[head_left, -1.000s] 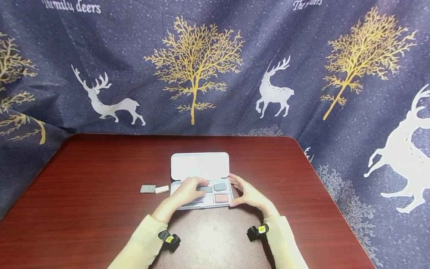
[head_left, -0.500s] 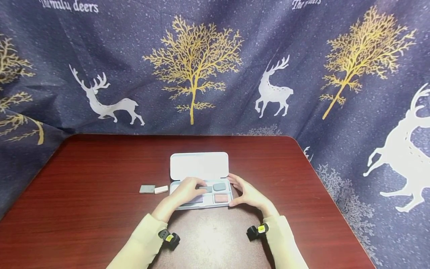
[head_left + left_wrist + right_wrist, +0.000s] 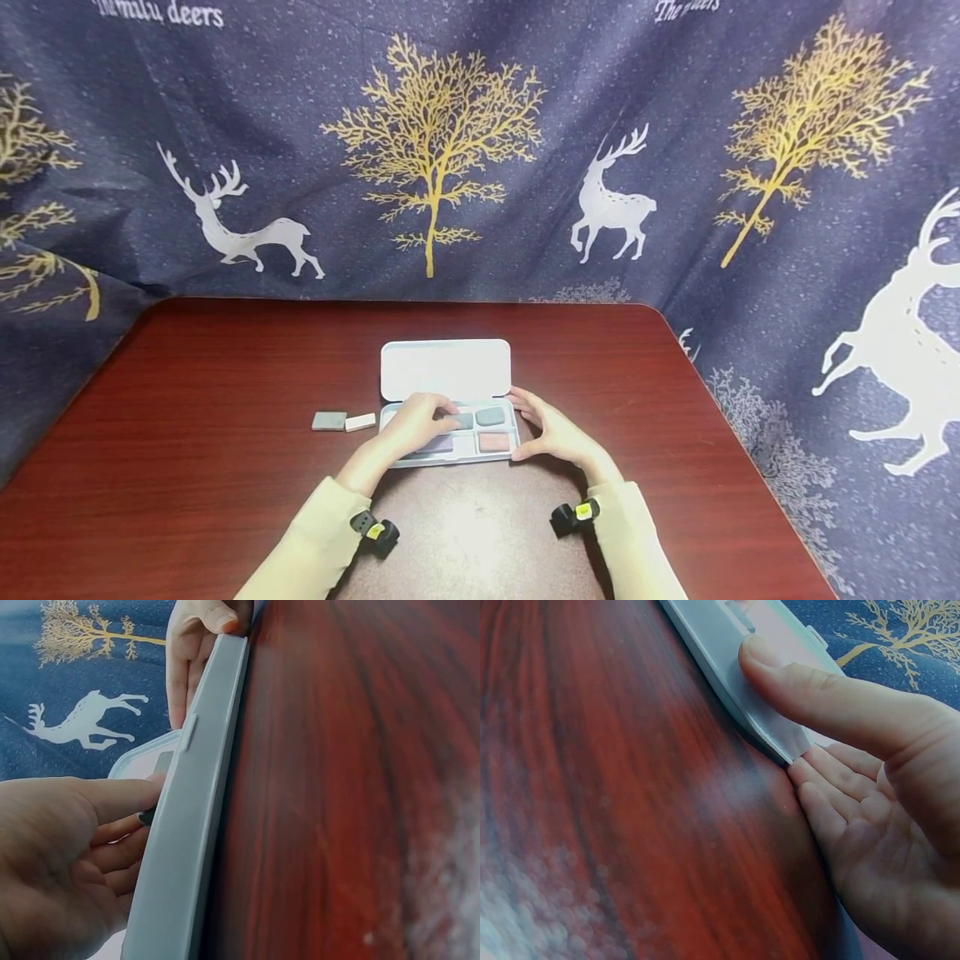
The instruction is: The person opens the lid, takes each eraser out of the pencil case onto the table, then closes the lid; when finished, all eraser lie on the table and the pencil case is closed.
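A pale blue-white case (image 3: pixel 465 457) lies on the table with its lid (image 3: pixel 446 371) raised at the back. In its compartments are a rounded grey-green block (image 3: pixel 491 416), a pink block (image 3: pixel 493 442) and a purple piece (image 3: pixel 435 447). My left hand (image 3: pixel 415 423) reaches over the case's left half and pinches a flat grey block (image 3: pixel 465 421) between thumb and fingers; in the left wrist view the case's front wall (image 3: pixel 187 802) partly hides this. At the case's right end, my right hand (image 3: pixel 885 772) grips the corner, thumb on the front wall and fingers behind.
Left of the case, a grey-green block (image 3: pixel 329 421) and a small white block (image 3: pixel 361 422) lie side by side on the red-brown table (image 3: pixel 225 467). A dark blue cloth (image 3: pixel 495 167) with deer and trees hangs behind the table.
My left thumb and fingers have drawn closer together on the grey block. My right hand has stayed at the case's right end.
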`<state>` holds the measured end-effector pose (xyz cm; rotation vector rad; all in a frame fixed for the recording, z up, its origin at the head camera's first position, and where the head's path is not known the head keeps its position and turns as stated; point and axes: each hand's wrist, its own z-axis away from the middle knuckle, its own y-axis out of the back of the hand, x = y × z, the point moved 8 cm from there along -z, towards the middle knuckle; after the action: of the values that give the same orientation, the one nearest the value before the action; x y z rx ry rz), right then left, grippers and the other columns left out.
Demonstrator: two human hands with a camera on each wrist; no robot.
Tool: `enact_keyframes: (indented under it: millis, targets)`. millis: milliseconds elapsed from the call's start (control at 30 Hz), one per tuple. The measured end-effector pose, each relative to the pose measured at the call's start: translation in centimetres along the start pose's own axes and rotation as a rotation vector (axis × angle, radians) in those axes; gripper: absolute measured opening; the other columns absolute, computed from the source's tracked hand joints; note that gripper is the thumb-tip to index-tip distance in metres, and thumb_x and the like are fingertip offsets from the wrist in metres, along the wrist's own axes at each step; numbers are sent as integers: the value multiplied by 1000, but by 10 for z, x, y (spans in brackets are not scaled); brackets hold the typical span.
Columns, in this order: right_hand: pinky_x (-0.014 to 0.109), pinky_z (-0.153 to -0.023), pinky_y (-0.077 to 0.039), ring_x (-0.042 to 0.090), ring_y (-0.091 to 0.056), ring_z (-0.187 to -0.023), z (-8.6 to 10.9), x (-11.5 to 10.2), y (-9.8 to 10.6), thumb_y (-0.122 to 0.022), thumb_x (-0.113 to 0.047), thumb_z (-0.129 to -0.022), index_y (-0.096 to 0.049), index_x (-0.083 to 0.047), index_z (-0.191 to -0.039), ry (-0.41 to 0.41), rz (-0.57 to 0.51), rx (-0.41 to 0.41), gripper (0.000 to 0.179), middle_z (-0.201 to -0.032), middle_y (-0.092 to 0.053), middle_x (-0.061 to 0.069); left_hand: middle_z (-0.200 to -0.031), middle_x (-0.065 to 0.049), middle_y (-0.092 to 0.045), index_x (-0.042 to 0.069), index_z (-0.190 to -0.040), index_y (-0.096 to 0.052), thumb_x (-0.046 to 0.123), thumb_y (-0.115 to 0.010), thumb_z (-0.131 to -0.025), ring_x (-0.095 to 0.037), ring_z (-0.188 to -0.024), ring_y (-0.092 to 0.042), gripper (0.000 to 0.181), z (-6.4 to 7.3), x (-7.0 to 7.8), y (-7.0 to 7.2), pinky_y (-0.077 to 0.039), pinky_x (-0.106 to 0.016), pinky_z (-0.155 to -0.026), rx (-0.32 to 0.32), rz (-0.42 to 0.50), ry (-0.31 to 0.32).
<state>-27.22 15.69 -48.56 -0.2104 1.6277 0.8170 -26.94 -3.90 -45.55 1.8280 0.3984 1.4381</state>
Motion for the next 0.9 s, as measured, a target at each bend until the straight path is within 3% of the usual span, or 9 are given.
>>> enact_keyframes:
  millis: [200, 367, 567, 900]
  targets:
    - [51, -115, -24, 45, -34, -140, 0, -1, -1, -83, -1, -71, -21, 7, -150, 7, 3, -4, 101, -150, -36, 30, -95, -6, -73, 6, -99, -74, 19, -71, -88, -15, -84, -64, 17, 8, -3, 19, -53, -34, -78, 16, 19, -66]
    - [44, -116, -27, 44, -35, -140, 1, -2, -1, -83, -2, -72, -21, 6, -151, 5, 3, 1, 100, -150, -37, 29, -93, -4, -74, 8, -97, -74, 19, -72, -87, -14, -83, -66, 15, 17, -21, 45, -54, -32, -77, 58, 57, -106]
    - [27, -116, -30, 44, -34, -140, 2, -3, -1, -83, -3, -72, -21, 6, -151, 5, 3, -3, 100, -150, -36, 29, -97, -4, -74, 9, -104, -73, 23, -72, -88, -19, -93, -67, 21, 35, -57, 78, -52, -39, -85, 131, 54, -13]
    - [51, -114, -24, 46, -34, -140, 2, -7, -2, -83, -2, -72, -21, 8, -150, 8, -1, -2, 100, -150, -36, 31, -98, -6, -74, 8, -104, -73, 25, -70, -90, -21, -93, -65, 22, 68, -108, 131, -50, -40, -84, 179, -14, 85]
